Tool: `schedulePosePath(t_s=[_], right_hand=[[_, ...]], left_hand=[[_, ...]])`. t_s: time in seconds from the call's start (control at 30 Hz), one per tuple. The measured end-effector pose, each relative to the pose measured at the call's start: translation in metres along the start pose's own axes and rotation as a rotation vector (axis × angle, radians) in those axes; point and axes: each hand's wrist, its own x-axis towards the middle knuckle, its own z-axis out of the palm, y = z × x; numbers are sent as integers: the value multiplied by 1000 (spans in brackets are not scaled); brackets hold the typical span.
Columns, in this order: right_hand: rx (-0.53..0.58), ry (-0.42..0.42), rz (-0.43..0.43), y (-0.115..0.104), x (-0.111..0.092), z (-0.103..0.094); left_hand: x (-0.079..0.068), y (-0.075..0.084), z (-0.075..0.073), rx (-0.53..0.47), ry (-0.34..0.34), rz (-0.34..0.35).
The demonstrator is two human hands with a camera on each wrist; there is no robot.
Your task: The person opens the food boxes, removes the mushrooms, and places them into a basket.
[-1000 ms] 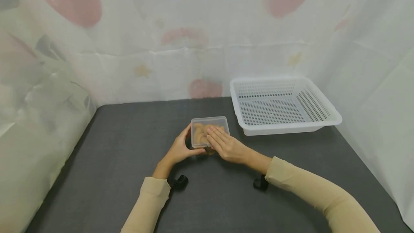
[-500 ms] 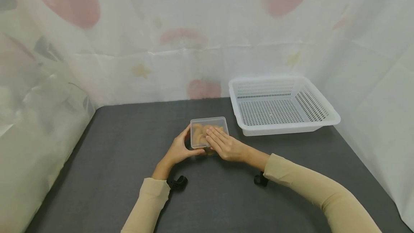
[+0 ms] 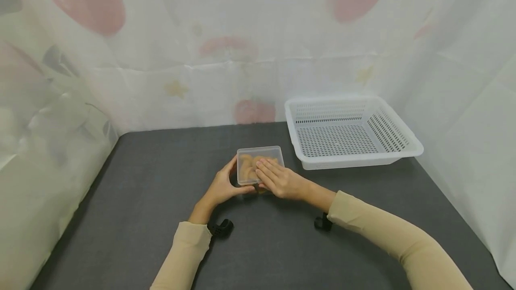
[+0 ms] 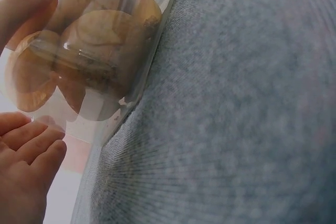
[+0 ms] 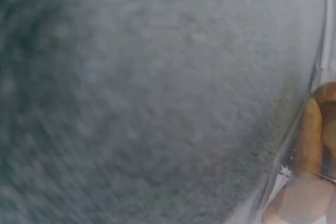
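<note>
A clear plastic food box [image 3: 253, 151] with a translucent lid stands on the dark table. Several light-brown, rounded pieces [image 4: 100, 30] fill it; their exact kind is unclear. My left hand [image 3: 221, 187] holds the box from the left, thumb along the near side and fingers round the far left side. On the lid, toward its right front part, my right hand [image 3: 283, 184] presses with fingers straight and together. The left wrist view shows thumb and fingertips against the box wall [image 4: 86, 121]. In the right wrist view the brown pieces [image 5: 310, 140] show, but not the right hand.
A white perforated plastic basket [image 3: 296, 140] stands at the back right of the dark table [image 3: 161, 169], with nothing visible inside. Patterned white sheeting [image 3: 161, 48] hangs behind and along both sides. Black straps with small cameras are on both wrists.
Both hands keep their places on the box, and the right hand stays on the lid. Only a very slight shift of the whole view shows.
</note>
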Motion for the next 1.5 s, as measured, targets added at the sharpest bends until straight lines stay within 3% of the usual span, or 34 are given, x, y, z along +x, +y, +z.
schedulePosePath(t_s=[0.27, 0.43, 0.63, 0.87, 1.17, 1.5], right_hand=[[-67, 34, -36, -1, 0, 4], [-42, 45, 0, -2, 0, 4], [69, 47, 111, -4, 1, 0], [132, -26, 192, 0, 5, -6], [123, -42, 239, 8, 15, -10], [201, -19, 396, 7, 15, -33]], left_hand=[[-6, 37, -9, 13, -14, 10], [-8, 43, -10, 23, -15, 5], [-8, 39, -9, -8, -31, 3], [-2, 3, -3, -21, -54, 29], [-16, 9, -9, -93, 1, 13], [-18, 10, -6, -145, 61, 76]])
